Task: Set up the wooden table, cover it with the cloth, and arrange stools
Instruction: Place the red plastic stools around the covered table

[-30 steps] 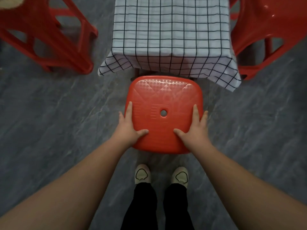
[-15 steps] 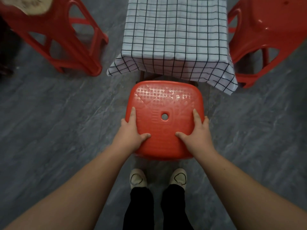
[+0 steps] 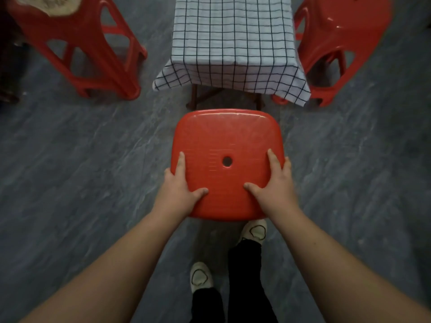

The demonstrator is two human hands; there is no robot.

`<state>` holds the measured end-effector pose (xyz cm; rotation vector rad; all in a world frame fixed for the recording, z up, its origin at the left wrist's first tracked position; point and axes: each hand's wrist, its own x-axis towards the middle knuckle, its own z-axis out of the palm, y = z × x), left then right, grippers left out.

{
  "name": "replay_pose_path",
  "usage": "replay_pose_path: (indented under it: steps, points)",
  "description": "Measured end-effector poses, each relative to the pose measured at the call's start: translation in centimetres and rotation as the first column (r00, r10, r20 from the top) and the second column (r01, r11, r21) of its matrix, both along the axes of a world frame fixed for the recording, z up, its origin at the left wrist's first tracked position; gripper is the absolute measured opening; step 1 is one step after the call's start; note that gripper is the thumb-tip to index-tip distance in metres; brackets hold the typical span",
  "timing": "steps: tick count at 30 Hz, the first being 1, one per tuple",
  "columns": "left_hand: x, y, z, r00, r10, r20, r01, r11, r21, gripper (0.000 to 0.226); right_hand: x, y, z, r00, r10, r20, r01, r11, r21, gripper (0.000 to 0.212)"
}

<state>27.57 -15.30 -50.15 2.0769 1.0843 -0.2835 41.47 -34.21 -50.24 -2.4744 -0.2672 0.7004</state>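
Observation:
A red plastic stool point(image 3: 227, 136) with a hole in its seat stands in front of me. My left hand point(image 3: 178, 186) grips the seat's left edge, thumb on top, fingers over the side. My right hand point(image 3: 275, 185) grips the right edge the same way. Just beyond it is the small table, covered by a white cloth with a dark grid point(image 3: 233, 43); its dark wooden legs point(image 3: 194, 99) show under the hem. A gap of floor separates the stool from the table.
A red stool point(image 3: 77, 50) stands left of the table with something pale on its seat. Another red stool point(image 3: 342, 43) stands right of the table. The floor point(image 3: 81, 171) is grey and streaked. My feet point(image 3: 255, 230) are just behind the held stool.
The stool in my hands has come back toward me, away from the table. My left foot has stepped back. Both hands keep the same hold.

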Motion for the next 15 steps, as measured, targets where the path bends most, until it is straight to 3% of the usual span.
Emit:
replay_pose_path:
  steps: [6, 15]
  points:
    - [-4.0, -2.0, 1.8, 1.000, -0.009, -0.015, 0.009, 1.000, -0.005, 0.117, -4.5, -2.4, 1.3, 1.000, -0.007, 0.003, 0.007, 1.000, -0.021, 0.109]
    - [-7.7, -4.5, -2.3, 0.993, -0.048, -0.105, 0.043, 0.998, -0.046, 0.117, -8.5, -5.4, -2.3, 0.996, -0.015, -0.086, 0.012, 0.999, -0.037, 0.107]
